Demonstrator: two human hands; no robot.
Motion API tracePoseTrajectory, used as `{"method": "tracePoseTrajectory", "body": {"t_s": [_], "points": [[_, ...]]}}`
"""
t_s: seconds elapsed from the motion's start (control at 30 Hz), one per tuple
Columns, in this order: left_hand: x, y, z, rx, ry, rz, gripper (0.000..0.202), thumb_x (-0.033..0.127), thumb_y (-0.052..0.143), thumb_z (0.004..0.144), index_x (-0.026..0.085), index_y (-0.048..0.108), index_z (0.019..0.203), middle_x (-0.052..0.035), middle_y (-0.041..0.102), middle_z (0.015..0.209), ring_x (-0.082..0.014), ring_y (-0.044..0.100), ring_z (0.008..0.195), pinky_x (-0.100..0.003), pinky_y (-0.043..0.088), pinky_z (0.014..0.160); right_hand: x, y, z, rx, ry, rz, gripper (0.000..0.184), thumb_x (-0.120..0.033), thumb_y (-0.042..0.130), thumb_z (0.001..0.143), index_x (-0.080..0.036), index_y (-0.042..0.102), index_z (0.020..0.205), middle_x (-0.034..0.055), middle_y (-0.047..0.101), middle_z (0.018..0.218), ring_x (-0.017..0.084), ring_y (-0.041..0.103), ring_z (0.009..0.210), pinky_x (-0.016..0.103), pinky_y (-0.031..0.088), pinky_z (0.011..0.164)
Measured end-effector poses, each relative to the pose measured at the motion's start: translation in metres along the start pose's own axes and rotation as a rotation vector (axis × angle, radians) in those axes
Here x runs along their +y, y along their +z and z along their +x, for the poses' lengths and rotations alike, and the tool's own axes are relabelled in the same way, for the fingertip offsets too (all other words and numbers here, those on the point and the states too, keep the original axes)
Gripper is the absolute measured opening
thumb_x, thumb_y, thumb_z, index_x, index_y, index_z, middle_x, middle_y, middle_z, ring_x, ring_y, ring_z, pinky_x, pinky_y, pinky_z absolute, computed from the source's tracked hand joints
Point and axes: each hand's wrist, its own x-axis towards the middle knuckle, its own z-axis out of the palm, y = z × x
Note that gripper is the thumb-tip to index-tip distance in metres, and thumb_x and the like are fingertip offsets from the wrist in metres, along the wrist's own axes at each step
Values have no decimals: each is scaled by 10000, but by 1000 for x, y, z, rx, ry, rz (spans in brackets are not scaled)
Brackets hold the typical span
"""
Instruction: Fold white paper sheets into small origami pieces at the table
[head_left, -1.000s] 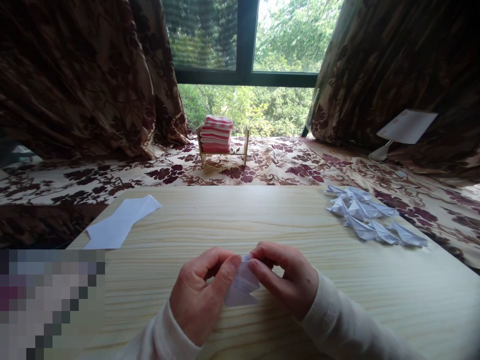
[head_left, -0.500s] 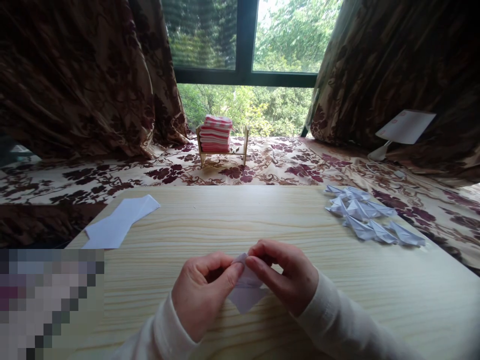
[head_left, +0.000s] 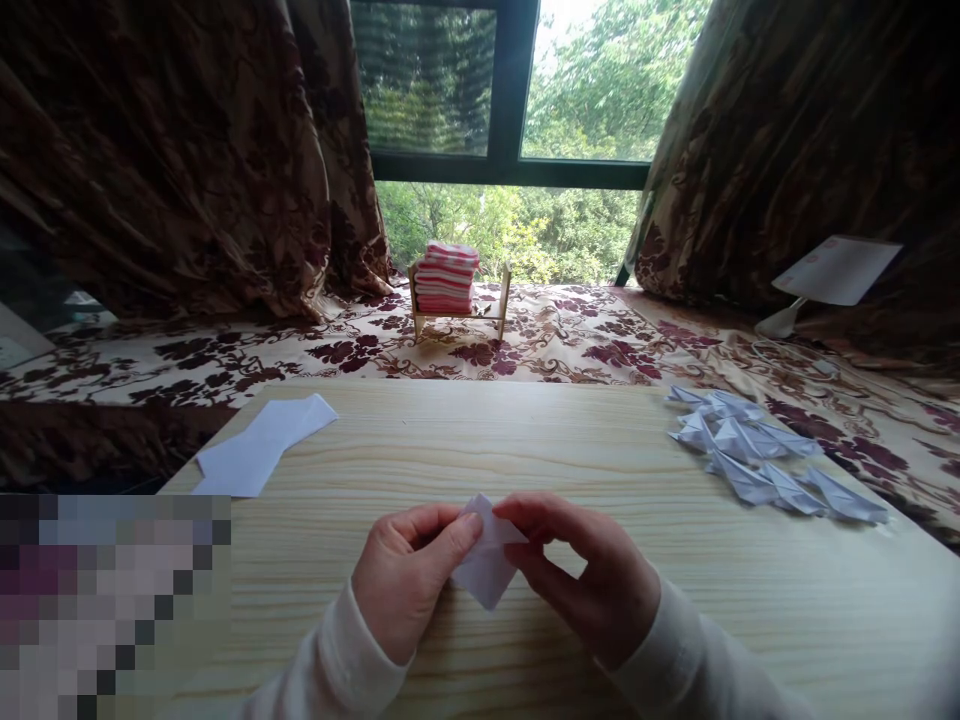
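A small folded piece of white paper [head_left: 486,566] is pinched between both of my hands just above the pale wooden table [head_left: 570,470]. My left hand [head_left: 409,580] grips its left side with thumb and fingers closed. My right hand [head_left: 592,580] holds its right edge, fingers curled. Both sleeves are cream-coloured. The paper shows a pointed lower corner toward me.
Several finished folded paper pieces [head_left: 765,455] lie in a heap at the table's right. Flat white paper sheets [head_left: 262,450] lie at the far left corner. A small wooden rack with striped cloths [head_left: 450,285] stands by the window. A blurred patch [head_left: 112,600] covers the lower left.
The paper piece has been turned and reshaped between my fingers; a flap now stands up at its top. The camera has tilted slightly, shifting the scene down and to the right.
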Motion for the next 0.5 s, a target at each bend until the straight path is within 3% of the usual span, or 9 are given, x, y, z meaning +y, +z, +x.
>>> {"method": "tracePoseTrajectory", "body": {"t_s": [0.27,0.5], "points": [[2,-3,-1,-50,9,91,225,348,621,660,139,695,696,-3,621,575,-114,496,548,-195,377,522,-4,-9,6,-62,-106,-152,157,-107,504,779,-182,606,873,33,597,725,111,548,628,212,447,557],[6,1,-4,-80,54,171,210,328,596,685,143,692,715,-12,618,607,-134,511,584,-208,388,541,-5,-9,8,-38,-60,-157,90,-130,489,767,-170,565,742,32,560,696,108,499,596,218,429,525]]}}
